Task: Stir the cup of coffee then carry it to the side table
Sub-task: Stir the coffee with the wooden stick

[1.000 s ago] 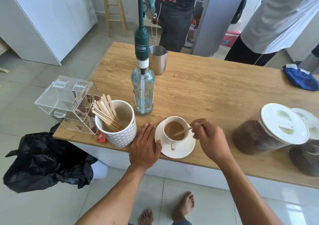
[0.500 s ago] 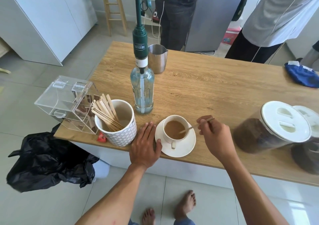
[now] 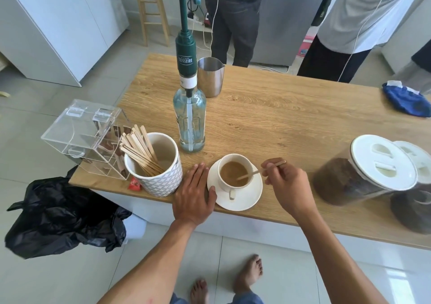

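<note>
Wooden counter [image 3: 279, 122], near edge: saucer [image 3: 247, 198] bearing cup of coffee [image 3: 234, 172]. Left hand [image 3: 194, 197] flat, fingers spread, thumb touching saucer; right hand [image 3: 288, 182] pinching stirrer [image 3: 253, 173] dipped in coffee. Risk: vigorous stirring likely slops coffee over the rim.

One head-worn camera is looking forward and steeply down, sitting close above the left hand [image 3: 194, 196] and right hand [image 3: 285, 182]. Beyond the fingertips [image 3: 201, 167] the table [image 3: 279, 122] is stretching away. Right of them, the jars [image 3: 363, 170] are seemingly blurring at the frame edge.
</note>
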Motion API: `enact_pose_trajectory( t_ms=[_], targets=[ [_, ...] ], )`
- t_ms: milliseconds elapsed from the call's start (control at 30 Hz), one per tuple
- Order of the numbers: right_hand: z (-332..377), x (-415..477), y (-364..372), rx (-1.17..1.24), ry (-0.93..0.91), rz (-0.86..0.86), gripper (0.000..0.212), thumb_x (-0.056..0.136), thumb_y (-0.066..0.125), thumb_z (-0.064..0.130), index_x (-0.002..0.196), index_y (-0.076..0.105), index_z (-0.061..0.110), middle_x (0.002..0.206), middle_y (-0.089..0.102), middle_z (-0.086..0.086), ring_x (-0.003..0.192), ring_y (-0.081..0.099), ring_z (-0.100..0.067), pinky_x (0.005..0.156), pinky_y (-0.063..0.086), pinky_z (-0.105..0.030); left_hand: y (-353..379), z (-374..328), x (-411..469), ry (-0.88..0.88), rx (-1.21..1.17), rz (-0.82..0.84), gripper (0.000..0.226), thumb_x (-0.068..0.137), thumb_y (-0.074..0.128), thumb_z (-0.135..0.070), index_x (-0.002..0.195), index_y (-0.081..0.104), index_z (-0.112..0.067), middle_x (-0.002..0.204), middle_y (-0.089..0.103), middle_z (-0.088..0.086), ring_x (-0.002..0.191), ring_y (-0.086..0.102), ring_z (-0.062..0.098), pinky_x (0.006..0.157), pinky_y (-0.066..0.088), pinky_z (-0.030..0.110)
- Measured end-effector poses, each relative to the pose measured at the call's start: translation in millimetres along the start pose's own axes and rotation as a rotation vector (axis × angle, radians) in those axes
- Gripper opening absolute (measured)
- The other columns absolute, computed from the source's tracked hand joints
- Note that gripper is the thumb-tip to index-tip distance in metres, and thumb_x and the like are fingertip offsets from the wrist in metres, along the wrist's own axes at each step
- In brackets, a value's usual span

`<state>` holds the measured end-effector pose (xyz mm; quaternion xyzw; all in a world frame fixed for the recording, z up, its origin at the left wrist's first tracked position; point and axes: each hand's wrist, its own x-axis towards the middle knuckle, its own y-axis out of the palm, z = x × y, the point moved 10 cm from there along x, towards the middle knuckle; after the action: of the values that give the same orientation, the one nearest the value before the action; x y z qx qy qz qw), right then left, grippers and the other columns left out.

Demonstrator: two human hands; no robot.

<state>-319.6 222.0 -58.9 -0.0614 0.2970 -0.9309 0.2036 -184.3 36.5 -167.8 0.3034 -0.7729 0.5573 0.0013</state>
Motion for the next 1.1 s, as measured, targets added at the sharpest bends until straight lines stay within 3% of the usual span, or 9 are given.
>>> enact_pose_trajectory(
  t_ms=[333,467,633,1000,1100],
  targets=[
    [-1,0,1,0.024,0.031,-0.027,0.029,0.097,0.05,0.018,0.077,0.062,0.035,0.074,0.071,0.007,0.067,0.062,-0.008,0.066,0.046,-0.025,-2,-1,0,-0.005,0.019,-0.008,0.052,0.096,0.041,-0.038,0.136,0.06,-0.009,0.143,0.057,0.007,0.135,0.051,0.025,0.108,0.045,0.042],
    [-7,0,4,0.036,0.064,-0.018,0.026,0.096,0.05,0.014,0.08,0.067,0.022,0.074,0.07,0.008,0.068,0.062,-0.011,0.066,0.047,-0.028,-2,0,-1,-0.006,0.024,-0.007,0.052,0.096,0.041,-0.037,0.136,0.06,-0.009,0.144,0.057,0.007,0.136,0.051,0.025,0.109,0.044,0.042],
    [-5,2,5,0.028,0.047,-0.01,0.024,0.098,0.05,0.015,0.083,0.069,0.017,0.073,0.067,0.011,0.069,0.061,-0.005,0.061,0.041,-0.009,-1,0,-1,-0.001,0.019,0.0,0.053,0.097,0.04,-0.038,0.136,0.059,-0.009,0.144,0.057,0.007,0.137,0.05,0.025,0.112,0.041,0.041],
    [-10,1,4,0.043,0.099,-0.077,0.022,0.098,0.048,0.016,0.086,0.065,0.021,0.072,0.066,0.009,0.07,0.061,-0.01,0.059,0.041,-0.009,0,1,0,-0.002,0.008,0.014,0.052,0.096,0.041,-0.037,0.137,0.058,-0.008,0.145,0.056,0.008,0.137,0.049,0.025,0.113,0.04,0.042],
    [-8,2,5,0.043,0.093,-0.062,0.023,0.098,0.047,0.015,0.086,0.066,0.019,0.073,0.068,0.002,0.066,0.061,-0.013,0.057,0.04,-0.013,1,1,-1,-0.012,0.0,0.022,0.053,0.096,0.04,-0.038,0.136,0.059,-0.009,0.144,0.056,0.007,0.137,0.049,0.025,0.111,0.042,0.041]
  ],
)
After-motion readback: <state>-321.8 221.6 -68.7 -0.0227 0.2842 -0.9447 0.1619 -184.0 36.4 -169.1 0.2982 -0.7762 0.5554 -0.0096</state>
